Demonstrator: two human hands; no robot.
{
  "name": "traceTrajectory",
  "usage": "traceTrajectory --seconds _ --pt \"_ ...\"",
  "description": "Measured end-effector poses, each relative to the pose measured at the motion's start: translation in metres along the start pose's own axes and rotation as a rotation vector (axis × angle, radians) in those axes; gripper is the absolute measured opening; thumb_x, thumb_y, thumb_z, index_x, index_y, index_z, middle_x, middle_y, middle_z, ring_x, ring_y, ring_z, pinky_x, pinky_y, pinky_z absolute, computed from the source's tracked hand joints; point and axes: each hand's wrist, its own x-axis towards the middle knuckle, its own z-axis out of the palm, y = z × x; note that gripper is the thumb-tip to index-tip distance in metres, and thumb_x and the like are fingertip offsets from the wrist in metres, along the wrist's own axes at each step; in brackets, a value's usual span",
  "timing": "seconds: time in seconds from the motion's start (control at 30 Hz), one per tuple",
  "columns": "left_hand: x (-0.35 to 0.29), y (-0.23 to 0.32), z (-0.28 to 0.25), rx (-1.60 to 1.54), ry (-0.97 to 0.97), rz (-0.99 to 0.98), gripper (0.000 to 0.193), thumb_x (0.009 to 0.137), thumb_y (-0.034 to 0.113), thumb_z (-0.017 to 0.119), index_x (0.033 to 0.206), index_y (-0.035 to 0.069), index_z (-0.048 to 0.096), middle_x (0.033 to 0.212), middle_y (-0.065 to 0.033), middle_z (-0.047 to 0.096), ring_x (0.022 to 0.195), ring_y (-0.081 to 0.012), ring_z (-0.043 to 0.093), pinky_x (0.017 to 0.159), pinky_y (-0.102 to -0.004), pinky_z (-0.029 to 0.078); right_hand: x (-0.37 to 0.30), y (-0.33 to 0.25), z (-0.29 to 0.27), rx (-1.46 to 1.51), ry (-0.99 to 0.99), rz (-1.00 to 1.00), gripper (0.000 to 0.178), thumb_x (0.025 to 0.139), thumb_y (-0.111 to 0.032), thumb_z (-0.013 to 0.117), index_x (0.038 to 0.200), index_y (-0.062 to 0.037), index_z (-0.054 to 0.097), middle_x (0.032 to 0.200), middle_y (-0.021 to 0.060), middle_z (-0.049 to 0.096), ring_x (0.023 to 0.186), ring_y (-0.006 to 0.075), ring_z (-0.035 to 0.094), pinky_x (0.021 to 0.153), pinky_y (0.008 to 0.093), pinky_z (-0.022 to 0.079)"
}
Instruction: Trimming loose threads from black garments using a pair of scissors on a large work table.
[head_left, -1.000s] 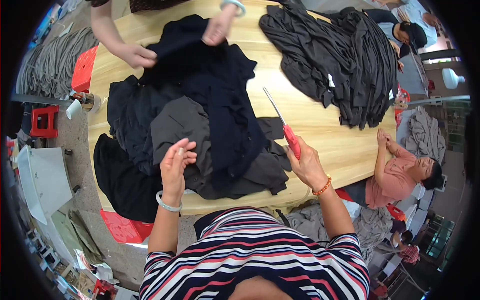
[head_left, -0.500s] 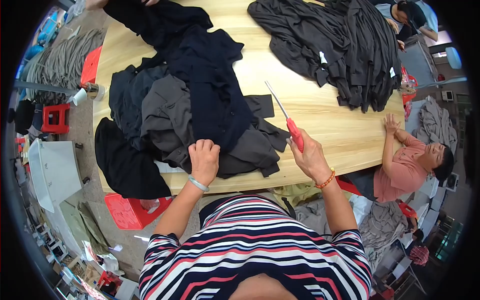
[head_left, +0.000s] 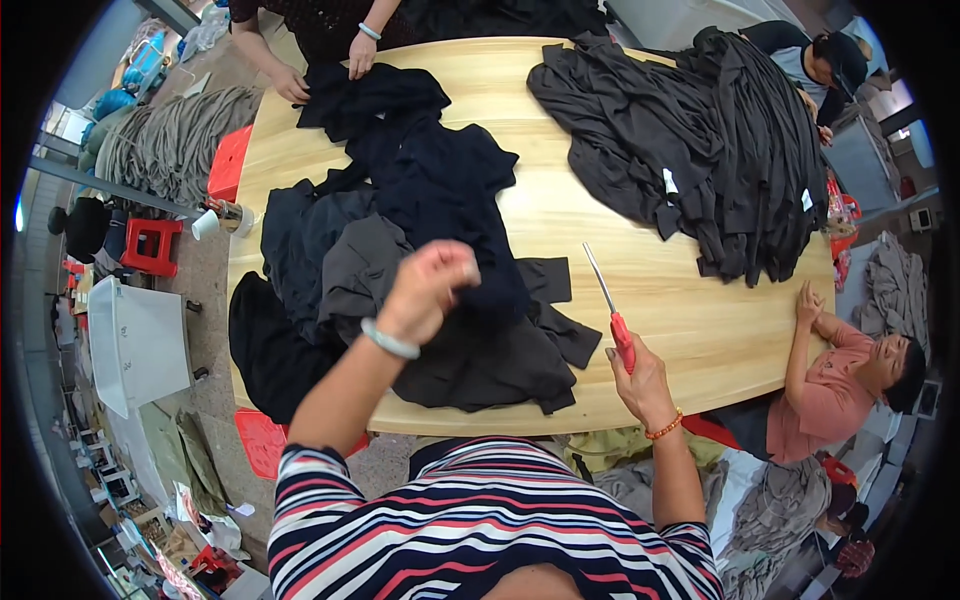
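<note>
My left hand (head_left: 430,290), a little blurred, is lifted over the heap of garments, its fingers curled in; whatever is in them, if anything, cannot be made out. Beneath it lie a dark grey garment (head_left: 490,370) and a navy short-sleeved top (head_left: 450,190), with a lighter grey one (head_left: 362,262) beside them. My right hand (head_left: 645,385) is closed round the red handle of a tool with a long, thin metal shaft (head_left: 600,280). The shaft points up and away over the wooden table (head_left: 680,320), right of the heap.
A large pile of dark garments (head_left: 690,150) covers the far right of the table. Across it, another person's hands (head_left: 325,72) touch dark cloth. A person in a pink shirt (head_left: 825,390) sits at the right edge. Red stools (head_left: 153,246) and a white bin (head_left: 135,345) stand left.
My left hand has left the cloth and risen, curled. My right hand still holds the red-handled tool. The view has tilted, bringing more of the far person into sight.
</note>
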Motion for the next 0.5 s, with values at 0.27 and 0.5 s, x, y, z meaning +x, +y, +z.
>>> traceTrajectory --seconds 0.27,0.5 --pt "0.035 0.155 0.014 -0.191 -0.242 0.612 0.031 0.096 0.021 0.052 0.113 -0.004 0.052 0.091 -0.0088 0.056 0.085 -0.0161 0.055 0.084 -0.0259 0.043 0.034 -0.014 0.015 0.025 0.068 -0.005 0.028 0.09 -0.017 0.061 0.113 -0.0035 0.054 0.082 0.0227 0.062 0.076 0.0416 0.061 0.067 0.0414 0.048" --pt "-0.026 0.03 0.088 -0.245 -0.819 0.022 0.032 0.08 -0.005 0.069 0.11 -0.003 0.06 0.092 -0.0041 0.054 0.087 -0.0115 0.056 0.079 -0.0242 0.047 0.058 -0.016 0.047 0.245 -0.449 0.243 0.029 0.081 -0.018 0.061 0.106 -0.0034 0.063 0.093 0.0213 0.067 0.088 0.04 0.064 0.075 0.0433 0.051"
